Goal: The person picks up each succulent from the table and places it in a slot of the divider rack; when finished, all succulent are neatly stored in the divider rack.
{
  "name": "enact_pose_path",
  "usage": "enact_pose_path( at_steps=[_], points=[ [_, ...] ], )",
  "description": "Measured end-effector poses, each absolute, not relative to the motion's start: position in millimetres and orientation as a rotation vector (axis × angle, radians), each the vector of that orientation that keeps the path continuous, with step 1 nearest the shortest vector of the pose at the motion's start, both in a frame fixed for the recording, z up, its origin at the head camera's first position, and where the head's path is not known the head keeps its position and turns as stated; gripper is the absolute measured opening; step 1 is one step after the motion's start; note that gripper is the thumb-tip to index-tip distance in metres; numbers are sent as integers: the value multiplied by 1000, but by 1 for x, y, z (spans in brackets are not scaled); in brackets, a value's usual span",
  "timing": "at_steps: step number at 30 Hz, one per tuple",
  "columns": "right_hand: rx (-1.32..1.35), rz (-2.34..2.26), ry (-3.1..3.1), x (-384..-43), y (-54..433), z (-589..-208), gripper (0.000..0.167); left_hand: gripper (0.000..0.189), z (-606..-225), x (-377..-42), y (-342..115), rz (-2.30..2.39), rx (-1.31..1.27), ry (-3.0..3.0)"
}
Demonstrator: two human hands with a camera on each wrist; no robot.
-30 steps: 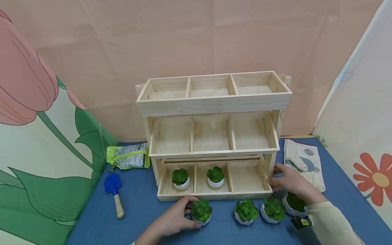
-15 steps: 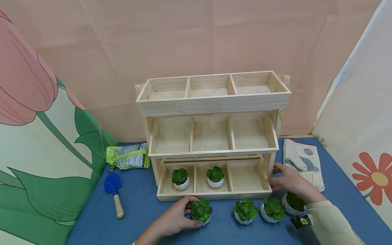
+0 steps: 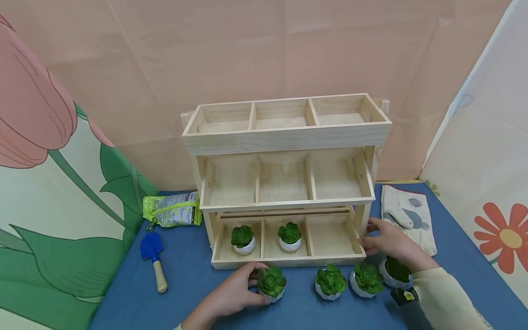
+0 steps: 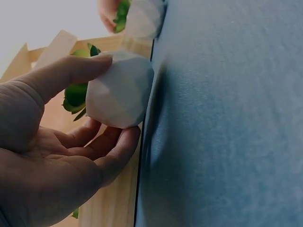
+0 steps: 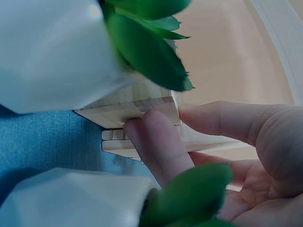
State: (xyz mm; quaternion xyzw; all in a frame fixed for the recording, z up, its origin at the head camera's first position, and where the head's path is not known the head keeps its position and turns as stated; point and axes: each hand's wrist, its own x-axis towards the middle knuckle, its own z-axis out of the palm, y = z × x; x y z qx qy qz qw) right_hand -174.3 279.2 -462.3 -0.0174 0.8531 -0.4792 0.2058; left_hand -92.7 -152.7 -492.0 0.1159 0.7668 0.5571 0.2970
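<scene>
My left hand [image 3: 233, 293] grips a small potted succulent [image 3: 271, 283] in front of the wooden shelf's bottom tier. In the left wrist view, thumb and fingers hold its white faceted pot [image 4: 120, 90] from opposite sides, close to the blue cloth. At the right end of the three-tier wooden shelf [image 3: 284, 140], my right hand [image 3: 389, 240] holds the bottom tray's end. The right wrist view shows fingertips [image 5: 158, 132] against that wood and the thumb at its edge. Two potted succulents, one left [image 3: 243, 239] and one middle [image 3: 290, 236], sit in bottom compartments.
Three more potted succulents stand front right: one [image 3: 330, 282], another [image 3: 366, 279], and one [image 3: 397, 272] partly behind my right forearm. A blue trowel [image 3: 154, 259] and a green bag [image 3: 172, 210] lie left. Folded gloves [image 3: 408, 217] lie right.
Both hands keep their places on the potted succulent and the shelf end. The head view has shifted very slightly; nothing else visibly moves.
</scene>
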Motion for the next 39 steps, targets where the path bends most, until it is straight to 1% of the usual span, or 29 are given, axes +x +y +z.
enact_pose_path(
  at_steps=[11,16,28,39],
  points=[
    [-62,-1357,2377,-176,282,-465,75,64,-479,-90,-147,1492,335,2020],
    [-71,-1352,2379,-176,281,-464,76,65,-472,-91,-146,1502,359,2002],
    [-42,-1317,2389,-174,280,-461,77,63,-454,-99,-138,1490,446,2068],
    [-29,-1323,2374,-175,279,-461,79,66,-445,-109,-128,1481,466,2100]
  ],
)
